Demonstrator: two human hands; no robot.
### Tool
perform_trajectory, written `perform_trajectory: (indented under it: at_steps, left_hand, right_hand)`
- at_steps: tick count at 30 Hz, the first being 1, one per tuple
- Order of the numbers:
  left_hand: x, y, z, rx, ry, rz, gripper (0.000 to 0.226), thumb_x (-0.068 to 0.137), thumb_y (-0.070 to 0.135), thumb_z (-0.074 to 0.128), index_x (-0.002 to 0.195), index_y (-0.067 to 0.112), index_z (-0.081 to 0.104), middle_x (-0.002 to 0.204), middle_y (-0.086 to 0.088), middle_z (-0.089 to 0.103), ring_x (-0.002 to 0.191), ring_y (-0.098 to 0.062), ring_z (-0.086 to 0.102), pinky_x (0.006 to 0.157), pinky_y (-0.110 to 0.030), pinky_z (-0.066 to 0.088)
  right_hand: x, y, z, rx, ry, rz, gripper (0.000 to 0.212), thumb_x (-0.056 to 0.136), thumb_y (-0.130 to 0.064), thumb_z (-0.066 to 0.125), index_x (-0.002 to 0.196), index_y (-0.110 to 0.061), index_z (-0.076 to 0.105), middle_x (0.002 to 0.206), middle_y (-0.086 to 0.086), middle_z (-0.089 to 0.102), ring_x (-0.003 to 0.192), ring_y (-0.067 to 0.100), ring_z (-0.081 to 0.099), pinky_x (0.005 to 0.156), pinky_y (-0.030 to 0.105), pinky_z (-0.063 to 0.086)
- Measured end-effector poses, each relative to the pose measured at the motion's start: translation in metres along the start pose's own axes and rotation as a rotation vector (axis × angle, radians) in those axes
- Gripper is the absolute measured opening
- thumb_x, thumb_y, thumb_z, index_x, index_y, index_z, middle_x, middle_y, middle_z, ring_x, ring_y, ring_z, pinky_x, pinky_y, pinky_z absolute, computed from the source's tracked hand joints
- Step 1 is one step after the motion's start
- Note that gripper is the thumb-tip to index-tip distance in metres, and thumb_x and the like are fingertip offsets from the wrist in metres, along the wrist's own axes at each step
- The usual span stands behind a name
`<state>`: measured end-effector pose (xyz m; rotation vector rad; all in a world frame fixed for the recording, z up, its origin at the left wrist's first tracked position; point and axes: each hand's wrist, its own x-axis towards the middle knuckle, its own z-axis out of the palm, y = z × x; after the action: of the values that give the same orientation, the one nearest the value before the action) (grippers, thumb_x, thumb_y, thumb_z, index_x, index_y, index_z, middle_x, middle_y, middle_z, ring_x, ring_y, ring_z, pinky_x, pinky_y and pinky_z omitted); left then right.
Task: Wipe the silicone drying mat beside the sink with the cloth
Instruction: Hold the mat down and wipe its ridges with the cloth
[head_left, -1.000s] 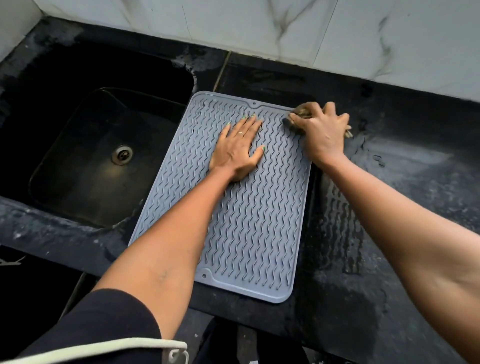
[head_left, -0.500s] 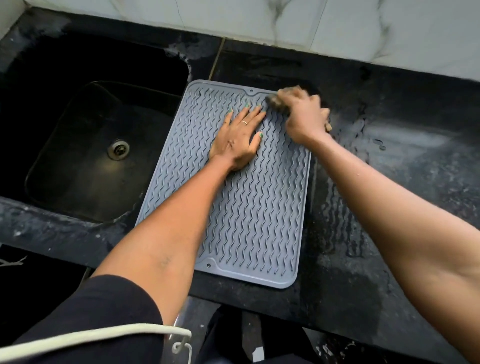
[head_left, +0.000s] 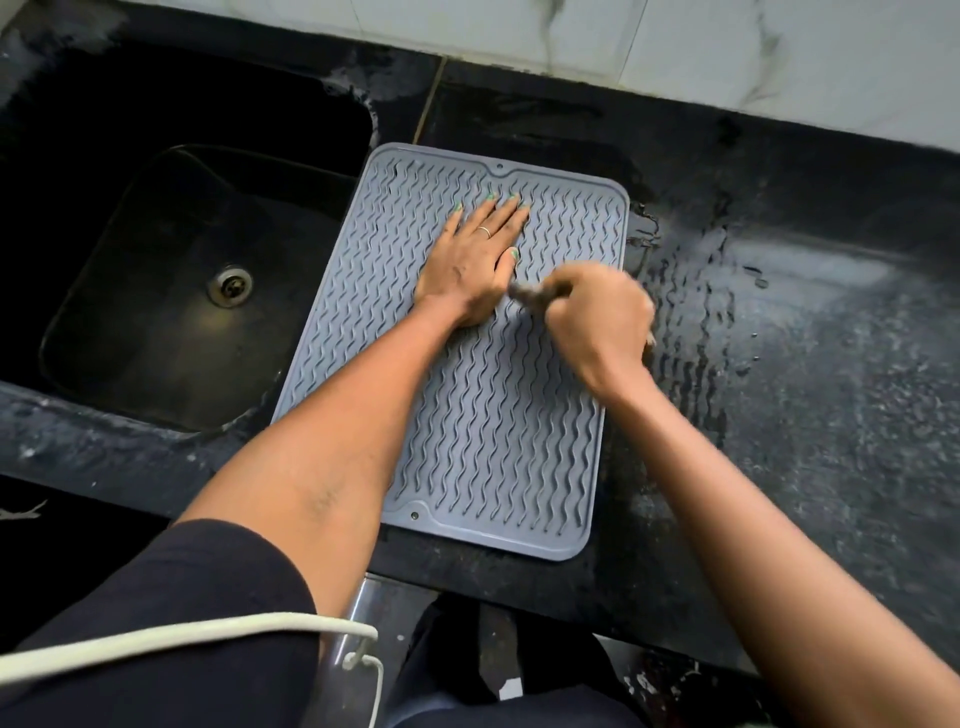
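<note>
A grey silicone drying mat (head_left: 498, 431) with wavy ridges lies on the black counter, just right of the sink. My left hand (head_left: 475, 260) rests flat on the mat's upper middle, fingers spread, a ring on one finger. My right hand (head_left: 597, 322) is closed on a small dark brownish cloth (head_left: 532, 296) and presses it on the mat's right side, next to my left thumb. Most of the cloth is hidden in my fist and blurred by motion.
A black sink (head_left: 171, 270) with a metal drain (head_left: 230, 286) lies left of the mat. The black counter (head_left: 810, 364) right of the mat is wet, with wavy marks. White marble tiles (head_left: 675, 47) run along the back.
My right hand has pulled the cloth from the mat's far right corner toward me, down to the middle of the right side. My left hand has stayed flat in place.
</note>
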<state>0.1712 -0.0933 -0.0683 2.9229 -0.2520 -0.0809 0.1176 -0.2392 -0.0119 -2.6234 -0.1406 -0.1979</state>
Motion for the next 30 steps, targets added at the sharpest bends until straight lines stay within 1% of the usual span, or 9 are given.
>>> perform_trajectory:
  at_steps: [3, 6, 8, 13, 18, 21, 23, 27, 30]
  left_hand:
    - [-0.001, 0.000, 0.000, -0.002, -0.001, 0.000, 0.053, 0.102, 0.030, 0.026, 0.153, 0.024, 0.012, 0.162, 0.004, 0.011, 0.149, -0.016, 0.008, 0.122, -0.038, 0.001]
    - [-0.002, 0.001, 0.000, -0.021, 0.015, -0.004, 0.054, 0.101, 0.029, 0.027, 0.153, 0.025, 0.013, 0.161, 0.004, 0.013, 0.149, -0.015, 0.009, 0.122, -0.038, 0.001]
    - [-0.003, 0.002, 0.000, -0.020, 0.012, -0.001, 0.054, 0.101, 0.028, 0.027, 0.153, 0.024, 0.014, 0.161, 0.004, 0.013, 0.149, -0.015, 0.010, 0.122, -0.038, 0.001]
    - [-0.002, 0.001, -0.002, -0.042, 0.011, -0.014, 0.053, 0.101, 0.026, 0.027, 0.153, 0.024, 0.015, 0.161, 0.005, 0.012, 0.149, -0.014, 0.008, 0.122, -0.037, 0.001]
    - [-0.002, 0.002, -0.001, -0.042, 0.006, -0.012, 0.055, 0.101, 0.027, 0.027, 0.153, 0.025, 0.012, 0.162, 0.005, 0.010, 0.149, -0.015, 0.007, 0.122, -0.037, 0.000]
    - [-0.003, 0.002, -0.001, -0.041, 0.011, -0.010, 0.054, 0.101, 0.027, 0.027, 0.153, 0.025, 0.012, 0.162, 0.005, 0.011, 0.149, -0.015, 0.008, 0.121, -0.037, 0.001]
    - [-0.002, 0.002, -0.001, -0.037, 0.008, -0.013, 0.054, 0.101, 0.027, 0.027, 0.153, 0.025, 0.012, 0.162, 0.005, 0.011, 0.149, -0.015, 0.008, 0.122, -0.038, 0.001]
    - [-0.001, 0.002, 0.000, -0.034, 0.001, -0.016, 0.054, 0.101, 0.028, 0.027, 0.153, 0.025, 0.013, 0.162, 0.005, 0.011, 0.149, -0.015, 0.008, 0.122, -0.038, 0.001]
    - [-0.001, 0.001, 0.000, -0.052, 0.014, -0.020, 0.054, 0.100, 0.029, 0.026, 0.153, 0.026, 0.015, 0.161, 0.005, 0.013, 0.149, -0.014, 0.009, 0.122, -0.038, 0.002]
  right_hand:
    - [0.060, 0.000, 0.006, 0.054, 0.151, 0.074, 0.037, 0.077, -0.004, 0.048, 0.101, -0.023, 0.069, 0.108, 0.003, 0.068, 0.100, 0.029, 0.057, 0.085, 0.039, 0.041]
    - [0.095, 0.013, 0.027, -0.132, -0.110, 0.042, 0.054, 0.085, -0.002, 0.046, 0.132, -0.028, 0.048, 0.144, 0.002, 0.042, 0.124, 0.031, 0.039, 0.100, 0.046, 0.032]
    - [0.095, 0.024, 0.039, -0.269, -0.179, -0.017, 0.053, 0.090, -0.004, 0.042, 0.138, -0.027, 0.039, 0.149, 0.003, 0.034, 0.128, 0.033, 0.034, 0.101, 0.049, 0.030]
    - [0.034, 0.018, 0.044, -0.254, 0.031, -0.086, 0.036, 0.085, -0.003, 0.045, 0.116, -0.017, 0.057, 0.122, 0.005, 0.059, 0.109, 0.032, 0.048, 0.083, 0.044, 0.034]
    - [-0.065, 0.005, 0.025, -0.274, 0.059, -0.134, 0.020, 0.072, 0.002, 0.062, 0.083, -0.013, 0.067, 0.084, 0.002, 0.069, 0.073, 0.026, 0.057, 0.063, 0.030, 0.029]
    - [-0.073, 0.001, 0.015, -0.267, 0.021, -0.178, 0.018, 0.066, 0.002, 0.063, 0.073, -0.014, 0.068, 0.072, 0.002, 0.067, 0.066, 0.026, 0.056, 0.061, 0.030, 0.025]
    - [-0.055, 0.002, 0.009, -0.145, 0.026, -0.151, 0.016, 0.073, -0.004, 0.062, 0.076, -0.017, 0.071, 0.074, 0.003, 0.069, 0.071, 0.026, 0.058, 0.065, 0.030, 0.025]
    - [0.021, 0.011, 0.007, -0.006, 0.182, -0.042, 0.030, 0.082, -0.008, 0.048, 0.098, -0.021, 0.070, 0.108, 0.002, 0.069, 0.102, 0.027, 0.054, 0.080, 0.034, 0.031]
    - [0.079, 0.023, 0.021, -0.154, -0.087, 0.000, 0.060, 0.083, 0.002, 0.046, 0.132, -0.032, 0.048, 0.147, 0.002, 0.041, 0.135, 0.031, 0.029, 0.106, 0.045, 0.024]
